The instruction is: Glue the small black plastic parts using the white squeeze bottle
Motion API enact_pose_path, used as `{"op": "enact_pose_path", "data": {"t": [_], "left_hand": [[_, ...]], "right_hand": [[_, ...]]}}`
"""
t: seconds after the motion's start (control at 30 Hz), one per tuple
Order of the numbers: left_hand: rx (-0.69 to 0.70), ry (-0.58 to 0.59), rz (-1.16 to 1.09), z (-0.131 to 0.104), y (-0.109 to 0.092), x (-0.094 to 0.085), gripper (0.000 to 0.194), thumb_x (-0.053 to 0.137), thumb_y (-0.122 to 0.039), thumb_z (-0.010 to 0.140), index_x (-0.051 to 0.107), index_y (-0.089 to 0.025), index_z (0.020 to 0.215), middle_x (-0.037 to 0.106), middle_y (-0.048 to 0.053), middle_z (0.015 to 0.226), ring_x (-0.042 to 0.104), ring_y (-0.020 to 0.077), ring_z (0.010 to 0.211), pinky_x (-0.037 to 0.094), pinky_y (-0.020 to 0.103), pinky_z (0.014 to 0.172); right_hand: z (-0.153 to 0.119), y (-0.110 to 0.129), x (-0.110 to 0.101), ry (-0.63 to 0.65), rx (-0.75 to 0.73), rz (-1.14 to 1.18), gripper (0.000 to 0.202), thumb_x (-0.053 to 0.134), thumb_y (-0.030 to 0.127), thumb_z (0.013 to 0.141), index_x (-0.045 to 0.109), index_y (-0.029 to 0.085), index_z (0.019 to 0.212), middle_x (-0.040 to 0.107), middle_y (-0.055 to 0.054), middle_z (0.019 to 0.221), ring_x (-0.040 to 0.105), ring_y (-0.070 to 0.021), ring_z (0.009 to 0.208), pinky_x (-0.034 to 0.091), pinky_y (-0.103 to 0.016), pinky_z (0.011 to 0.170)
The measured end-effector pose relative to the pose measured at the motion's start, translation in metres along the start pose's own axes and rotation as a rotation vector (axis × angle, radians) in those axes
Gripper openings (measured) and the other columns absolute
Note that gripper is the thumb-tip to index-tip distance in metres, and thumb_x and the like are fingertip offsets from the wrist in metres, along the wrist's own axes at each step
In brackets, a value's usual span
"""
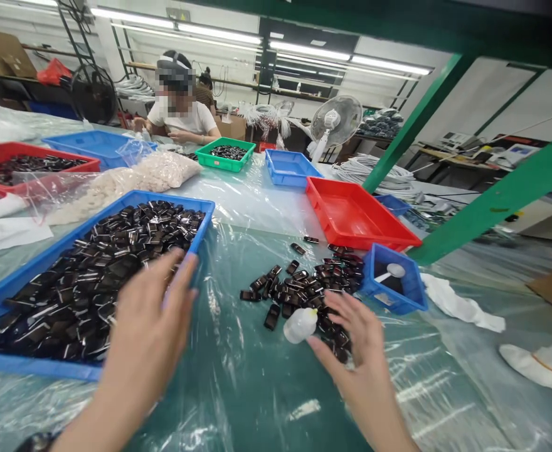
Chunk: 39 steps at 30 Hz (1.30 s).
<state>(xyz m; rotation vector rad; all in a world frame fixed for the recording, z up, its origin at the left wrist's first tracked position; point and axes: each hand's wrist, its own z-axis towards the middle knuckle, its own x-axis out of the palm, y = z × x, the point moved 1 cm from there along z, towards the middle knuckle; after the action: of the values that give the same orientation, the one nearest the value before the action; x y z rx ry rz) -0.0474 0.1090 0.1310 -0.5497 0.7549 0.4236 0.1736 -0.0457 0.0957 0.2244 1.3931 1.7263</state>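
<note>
**Plastic-sheeted bench, black parts in two lots**

Plastic film is stretched over the bench (257, 389), and it lies wrinkled and glossy throughout. At the near left edge a large blue tray (3, 295) is filled with small black parts. A red tray (351, 216) sits towards the far right, and just in front of it, near the right edge, a small blue bin (410, 295) is seen with a white scoop inside. Between the two, a loose heap of black parts (313, 285) is spread directly on the film.

The left hand (147, 339) is held above the tray's near right corner, fingers extended and released, nothing grasped. The right hand (355, 351) is spread open over the near side of the heap, gripping nothing; its fingertips lie just beside a small white bottle (300, 324) that is lying on its side.

A risk may be judged here: the bottle could be knocked and rolled across the slick film, or parts could be swept off the heap by a careless sweep of the open fingers. At the far edge a seated co-worker (182, 116) is occupied at a green tray (224, 157).
</note>
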Motion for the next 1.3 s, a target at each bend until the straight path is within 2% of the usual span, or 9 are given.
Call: {"op": "enact_pose_path", "data": {"t": [0.1,0.2,0.3,0.47,0.6,0.77,0.9,1.13,1.3], "left_hand": [[0.203,0.24,0.016,-0.01,-0.022,0.045,0.04,0.034,-0.008,0.096,0.046,-0.013,0.134,0.052,0.02,0.134,0.05,0.0383,0.12,0.042,0.06,0.093],[0.184,0.295,-0.023,-0.01,-0.031,0.082,0.037,0.033,-0.018,0.099,0.048,-0.009,0.131,0.055,0.022,0.13,0.056,0.0381,0.112,0.049,0.059,0.084],[0.143,0.334,-0.091,-0.004,-0.026,0.096,0.033,0.031,-0.019,0.1,0.055,-0.009,0.12,0.064,0.019,0.112,0.06,0.0346,0.101,0.051,0.055,0.081],[-0.004,0.393,-0.27,-0.005,-0.027,0.072,0.022,0.032,-0.017,0.1,0.051,-0.018,0.112,0.062,0.01,0.102,0.062,0.0241,0.092,0.053,0.04,0.078],[-0.172,0.463,-0.405,-0.011,-0.038,0.052,0.022,0.026,-0.025,0.103,0.047,-0.023,0.097,0.057,0.0,0.077,0.059,0.0157,0.068,0.05,0.023,0.06],[-0.305,0.543,-0.503,-0.012,-0.038,0.052,0.03,0.034,-0.038,0.098,0.041,-0.022,0.073,0.035,-0.005,0.06,0.04,0.0132,0.052,0.035,0.022,0.047],[-0.367,0.609,-0.566,-0.014,-0.035,0.053,0.031,0.04,-0.034,0.091,0.032,-0.021,0.063,0.022,-0.007,0.058,0.025,0.0107,0.051,0.022,0.021,0.046],[-0.383,0.664,-0.616,-0.022,-0.029,0.049,0.04,0.046,-0.035,0.089,0.024,-0.021,0.059,0.022,-0.007,0.057,0.025,0.0109,0.052,0.02,0.023,0.048],[-0.252,0.612,-0.679,-0.021,-0.03,0.04,0.02,0.044,-0.037,0.096,0.049,-0.021,0.084,0.045,-0.002,0.074,0.044,0.0155,0.067,0.032,0.026,0.061]], "right_hand": [[0.0,-0.015,0.009,0.199,0.131,-0.017,0.047,0.06,0.034,0.086,0.037,0.027,0.127,0.059,-0.012,0.129,0.058,-0.0269,0.116,0.048,-0.048,0.093],[-0.001,-0.014,0.013,0.239,0.155,-0.025,0.028,0.061,0.032,0.085,0.051,0.024,0.109,0.068,-0.009,0.109,0.063,-0.0269,0.106,0.051,-0.043,0.086],[-0.004,-0.008,0.01,0.24,0.172,-0.021,0.024,0.06,0.033,0.086,0.052,0.025,0.107,0.067,-0.008,0.105,0.064,-0.026,0.103,0.053,-0.039,0.082],[-0.009,-0.001,0.002,0.268,0.189,0.043,0.026,0.058,0.038,0.088,0.052,0.027,0.111,0.065,-0.007,0.105,0.065,-0.0228,0.097,0.055,-0.031,0.074],[-0.011,0.003,-0.001,0.314,0.238,0.126,0.028,0.058,0.041,0.088,0.052,0.029,0.113,0.064,-0.006,0.109,0.063,-0.0226,0.103,0.055,-0.031,0.078],[-0.01,0.011,-0.001,0.28,0.36,0.266,0.037,0.059,0.052,0.085,0.056,0.033,0.116,0.065,-0.004,0.108,0.064,-0.02,0.095,0.053,-0.028,0.076],[-0.009,0.015,-0.005,0.217,0.362,0.223,0.036,0.06,0.054,0.083,0.062,0.036,0.114,0.067,-0.002,0.107,0.066,-0.0199,0.087,0.054,-0.027,0.071],[-0.013,0.021,-0.008,0.189,0.391,0.231,0.027,0.068,0.048,0.078,0.06,0.041,0.103,0.071,0.007,0.084,0.06,-0.0122,0.062,0.049,-0.018,0.054],[-0.015,0.023,-0.006,0.152,0.374,0.213,0.023,0.074,0.048,0.071,0.068,0.041,0.093,0.069,0.007,0.088,0.062,-0.0117,0.069,0.049,-0.015,0.057]]}}
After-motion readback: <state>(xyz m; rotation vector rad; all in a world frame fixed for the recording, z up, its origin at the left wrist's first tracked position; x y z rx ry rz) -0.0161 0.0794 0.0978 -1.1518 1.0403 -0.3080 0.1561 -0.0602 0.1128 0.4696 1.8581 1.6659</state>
